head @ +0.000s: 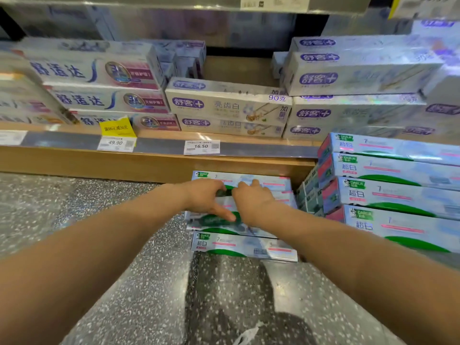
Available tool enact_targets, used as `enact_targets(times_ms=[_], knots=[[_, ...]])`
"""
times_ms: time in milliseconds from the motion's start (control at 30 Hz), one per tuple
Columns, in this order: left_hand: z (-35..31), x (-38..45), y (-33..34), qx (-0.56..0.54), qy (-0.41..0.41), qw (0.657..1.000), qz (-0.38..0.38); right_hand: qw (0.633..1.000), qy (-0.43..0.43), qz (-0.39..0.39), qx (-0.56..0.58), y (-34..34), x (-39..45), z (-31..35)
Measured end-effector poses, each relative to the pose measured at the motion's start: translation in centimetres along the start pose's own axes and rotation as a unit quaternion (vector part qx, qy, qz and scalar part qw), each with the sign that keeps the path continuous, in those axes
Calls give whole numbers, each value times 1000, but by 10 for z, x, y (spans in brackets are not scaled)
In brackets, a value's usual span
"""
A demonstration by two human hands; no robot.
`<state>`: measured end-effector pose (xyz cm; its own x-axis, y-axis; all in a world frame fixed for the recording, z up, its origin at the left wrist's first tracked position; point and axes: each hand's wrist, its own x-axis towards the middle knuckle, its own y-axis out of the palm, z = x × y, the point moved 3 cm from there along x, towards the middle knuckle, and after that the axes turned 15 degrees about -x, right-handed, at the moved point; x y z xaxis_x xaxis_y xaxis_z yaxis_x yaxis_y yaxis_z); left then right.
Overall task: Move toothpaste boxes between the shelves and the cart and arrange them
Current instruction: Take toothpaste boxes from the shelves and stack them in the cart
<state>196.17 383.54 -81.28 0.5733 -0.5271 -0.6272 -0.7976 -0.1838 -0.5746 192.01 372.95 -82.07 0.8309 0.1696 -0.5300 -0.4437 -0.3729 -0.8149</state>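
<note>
Both hands (pixel 234 200) on toothpaste box (pixel 216 221), long axis left-right.

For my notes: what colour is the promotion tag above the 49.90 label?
Yellow, best seen in the head view.

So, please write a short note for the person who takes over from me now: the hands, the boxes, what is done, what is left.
Left hand and right hand: both on the low green-and-white box stack below the shelf edge; grip unclear, blurred.
Taller stack of the same boxes stands at right.
Shelf above holds purple-logo boxes with a gap behind.
Done: some boxes stacked low.
Left: probably tidy this stack.
</note>
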Motion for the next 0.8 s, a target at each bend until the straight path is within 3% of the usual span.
enact_targets(times_ms=[67, 167, 300, 367, 467, 600, 667, 800], knots=[[5, -14, 0, -144, -19, 988, 42, 997, -76, -22, -7, -18, -7, 4], [13, -43, 3, -324, -15, 942, 84, 981, -170, -88, -25, -53, -27, 12], [19, -67, 11, -591, -78, 802, 39, 938, -219, -248, -106, -82, -42, 21], [24, -70, 12, -653, -82, 753, -1, 937, -152, -311, -49, -81, -37, 14], [33, -77, 9, -681, -82, 726, -51, 964, 16, -225, 137, -58, -10, -10], [44, -85, 5, -699, -66, 706, -90, 995, 27, -57, 83, -19, 23, -22], [47, -88, 4, -700, -59, 704, -102, 998, 24, -40, 38, -12, 32, -17], [48, -94, 5, -703, -42, 702, -108, 992, 94, -75, 28, -3, 37, 6]])
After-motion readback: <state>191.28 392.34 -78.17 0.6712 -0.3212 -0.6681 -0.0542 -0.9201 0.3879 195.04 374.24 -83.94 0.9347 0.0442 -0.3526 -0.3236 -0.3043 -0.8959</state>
